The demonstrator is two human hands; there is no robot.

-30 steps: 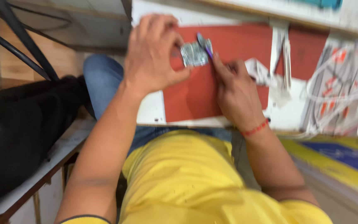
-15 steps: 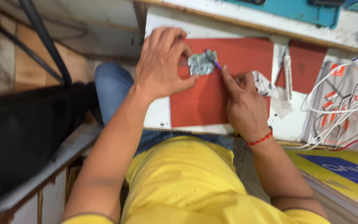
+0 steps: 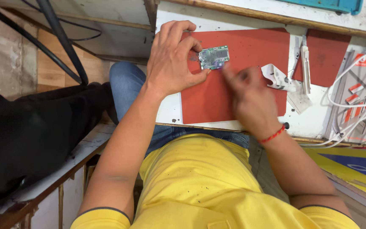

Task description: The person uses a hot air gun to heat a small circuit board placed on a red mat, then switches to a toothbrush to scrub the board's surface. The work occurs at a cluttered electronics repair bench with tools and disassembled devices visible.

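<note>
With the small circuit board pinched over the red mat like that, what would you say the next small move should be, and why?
Probably steady the right hand before touching the circuit board. The left hand pinches the board at its left edge above the red mat, so it is braced on one side only, and the right hand is blurred, its fingertips at the board's lower right corner; whether they hold a tool cannot be told.

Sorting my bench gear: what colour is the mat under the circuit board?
Brick red, seen in the head view: mat under the circuit board.
</note>
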